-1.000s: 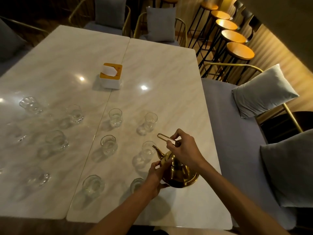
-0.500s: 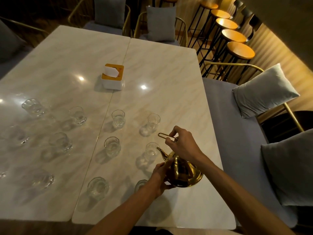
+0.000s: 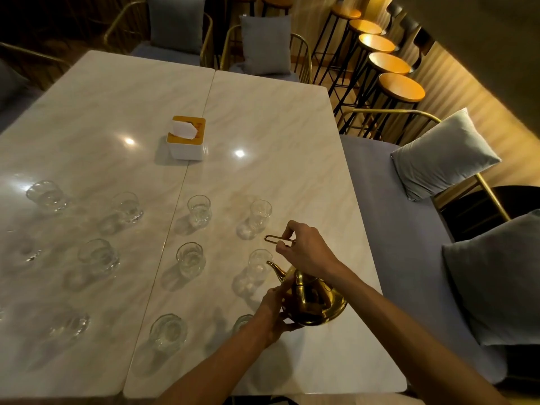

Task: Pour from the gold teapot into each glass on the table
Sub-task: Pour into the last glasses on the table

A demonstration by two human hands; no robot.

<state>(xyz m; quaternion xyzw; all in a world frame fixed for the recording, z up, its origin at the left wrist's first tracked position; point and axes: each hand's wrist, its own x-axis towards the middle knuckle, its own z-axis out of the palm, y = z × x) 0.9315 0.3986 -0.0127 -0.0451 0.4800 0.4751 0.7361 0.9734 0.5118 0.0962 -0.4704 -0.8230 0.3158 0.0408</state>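
Note:
The gold teapot (image 3: 314, 302) is at the near right of the marble table (image 3: 263, 118), tilted with its spout toward a clear glass (image 3: 258, 263) just left of it. My right hand (image 3: 306, 251) pinches the thin wire handle above the pot. My left hand (image 3: 276, 312) holds the pot's left side near the base. Several more clear glasses stand in rows to the left, among them one (image 3: 190, 258) in the middle and one (image 3: 168, 331) near the front. Another glass (image 3: 242, 320) is partly hidden behind my left wrist.
A white tissue box (image 3: 186, 138) with an orange top sits mid-table. A grey bench with cushions (image 3: 444, 154) runs along the right. Chairs stand at the far end and bar stools (image 3: 401, 87) at the back right. A seam (image 3: 187, 176) joins the two tabletops.
The teapot has shifted slightly right and away from me with both hands still on it; my right hand has lifted the handle a little.

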